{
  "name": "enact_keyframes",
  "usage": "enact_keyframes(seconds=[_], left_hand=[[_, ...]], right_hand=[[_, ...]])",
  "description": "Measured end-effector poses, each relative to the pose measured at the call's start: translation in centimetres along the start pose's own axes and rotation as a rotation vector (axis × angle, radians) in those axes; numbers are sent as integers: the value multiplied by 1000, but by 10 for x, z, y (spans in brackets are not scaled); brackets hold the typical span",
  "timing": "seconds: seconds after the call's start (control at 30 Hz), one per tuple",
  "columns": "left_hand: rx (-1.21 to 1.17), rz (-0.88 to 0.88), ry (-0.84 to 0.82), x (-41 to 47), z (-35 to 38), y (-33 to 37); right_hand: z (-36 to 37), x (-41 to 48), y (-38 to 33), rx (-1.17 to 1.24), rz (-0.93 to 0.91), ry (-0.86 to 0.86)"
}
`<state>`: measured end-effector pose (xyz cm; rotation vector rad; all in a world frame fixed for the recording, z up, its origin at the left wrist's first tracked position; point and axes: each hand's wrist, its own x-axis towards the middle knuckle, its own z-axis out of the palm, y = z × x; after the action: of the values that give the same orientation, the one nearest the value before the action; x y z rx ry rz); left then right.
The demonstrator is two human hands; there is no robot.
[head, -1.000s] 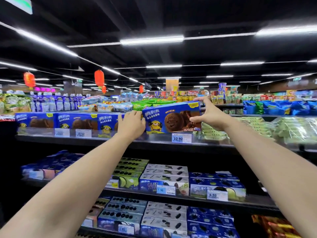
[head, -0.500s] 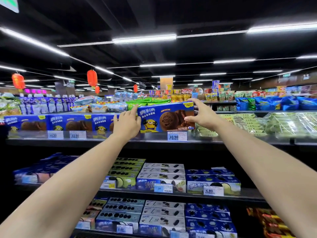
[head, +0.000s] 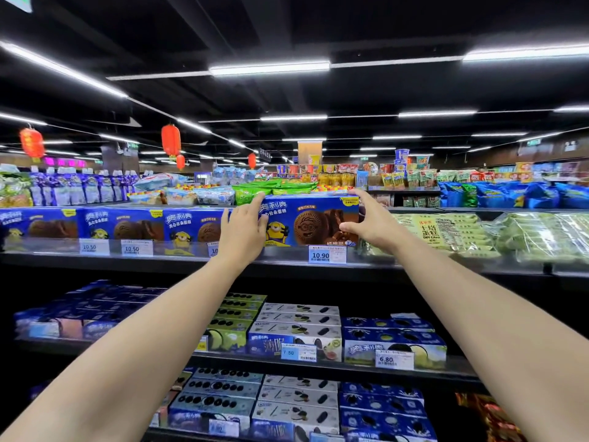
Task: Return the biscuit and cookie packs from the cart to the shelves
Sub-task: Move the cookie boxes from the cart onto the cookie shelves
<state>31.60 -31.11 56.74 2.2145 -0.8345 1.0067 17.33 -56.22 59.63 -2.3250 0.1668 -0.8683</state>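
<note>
Blue rectangular cardboard cookie box (head: 314,218) on black shelf (head: 414,269)
Long axis left–right, printed front outward; left hand (head: 243,232) and right hand (head: 371,223) grip its ends

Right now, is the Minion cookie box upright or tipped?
Upright: Minion cookie box faces forward, top edge level, matching the boxes beside it; left hand and right hand hold its ends.
</note>
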Motion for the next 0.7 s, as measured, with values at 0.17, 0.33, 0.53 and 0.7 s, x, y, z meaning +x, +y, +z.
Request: enact_keyframes(seconds=[0.17, 0.33, 0.53, 0.7], left_hand=[[62, 13, 21, -1, 12, 0], [25, -5, 23, 0, 18, 2], [-50, 60, 112, 5, 22, 4], [39, 81, 147, 5, 31, 9]], right_hand=[[-1, 8, 1, -176, 17, -33], [-5, 9, -4, -206, 16, -55], [-19, 5, -4, -138, -4, -43], [-18, 4, -3, -203, -17, -95]])
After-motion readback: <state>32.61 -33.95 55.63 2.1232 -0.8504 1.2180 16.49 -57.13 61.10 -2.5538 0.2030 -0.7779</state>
